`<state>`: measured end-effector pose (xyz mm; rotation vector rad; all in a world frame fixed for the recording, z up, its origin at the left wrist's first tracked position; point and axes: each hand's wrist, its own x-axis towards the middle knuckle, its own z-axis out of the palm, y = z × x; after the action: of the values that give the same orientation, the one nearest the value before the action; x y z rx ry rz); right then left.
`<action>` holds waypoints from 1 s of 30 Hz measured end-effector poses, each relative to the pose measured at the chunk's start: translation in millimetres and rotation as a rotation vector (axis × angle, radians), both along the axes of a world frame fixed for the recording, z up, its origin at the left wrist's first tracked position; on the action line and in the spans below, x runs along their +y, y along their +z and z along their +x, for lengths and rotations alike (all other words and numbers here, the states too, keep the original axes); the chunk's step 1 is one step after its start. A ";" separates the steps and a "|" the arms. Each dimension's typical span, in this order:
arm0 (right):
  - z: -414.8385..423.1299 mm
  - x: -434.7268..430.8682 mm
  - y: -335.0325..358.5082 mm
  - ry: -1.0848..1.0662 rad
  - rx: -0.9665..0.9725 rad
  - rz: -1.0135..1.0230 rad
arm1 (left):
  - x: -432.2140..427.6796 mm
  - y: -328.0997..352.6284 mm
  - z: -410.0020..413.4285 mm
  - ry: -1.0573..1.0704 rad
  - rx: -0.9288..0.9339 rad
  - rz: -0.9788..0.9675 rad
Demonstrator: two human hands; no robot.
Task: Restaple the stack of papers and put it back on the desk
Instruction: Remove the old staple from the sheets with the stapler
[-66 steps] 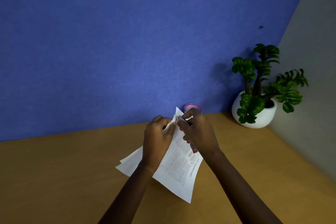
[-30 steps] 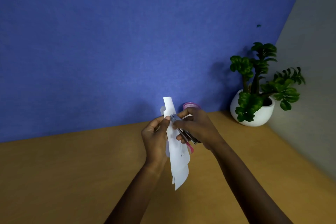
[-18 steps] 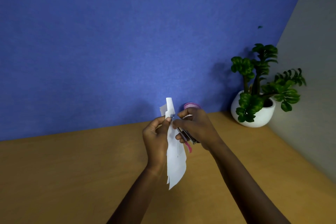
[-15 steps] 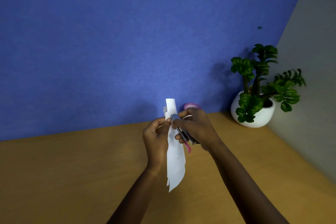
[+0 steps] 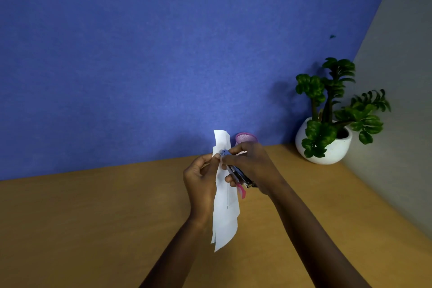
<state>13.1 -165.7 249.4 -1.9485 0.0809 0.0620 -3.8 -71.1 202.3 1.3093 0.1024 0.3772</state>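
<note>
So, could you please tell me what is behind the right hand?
A pink mesh cup stands behind the right hand; only its rim shows. Its lower part and contents are hidden.

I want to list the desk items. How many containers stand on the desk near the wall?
2. A pink cup stands by the blue wall, partly hidden behind the right hand. A white plant pot stands in the right corner. The hands and papers might hide more.
</note>
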 end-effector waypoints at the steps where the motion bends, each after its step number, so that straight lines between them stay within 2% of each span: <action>1: -0.2 -0.1 0.4 -0.001 -0.001 -0.001 | 0.0 -0.8 0.6 0.002 0.002 0.002; 15: -7.1 9.8 -6.3 -0.056 0.045 0.285 | -0.5 -9.7 9.0 0.082 -0.097 0.053; 19: -10.7 13.5 -9.8 -0.098 0.037 0.403 | -3.5 -11.9 11.8 0.107 -0.104 0.008; 30: -9.3 16.4 -15.2 -0.106 0.054 0.574 | -7.8 -11.8 13.6 0.100 -0.152 -0.057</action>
<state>3.8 -149.3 234.3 -1.3673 0.1809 0.0603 9.9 -78.8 190.6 1.2175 0.0506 0.5543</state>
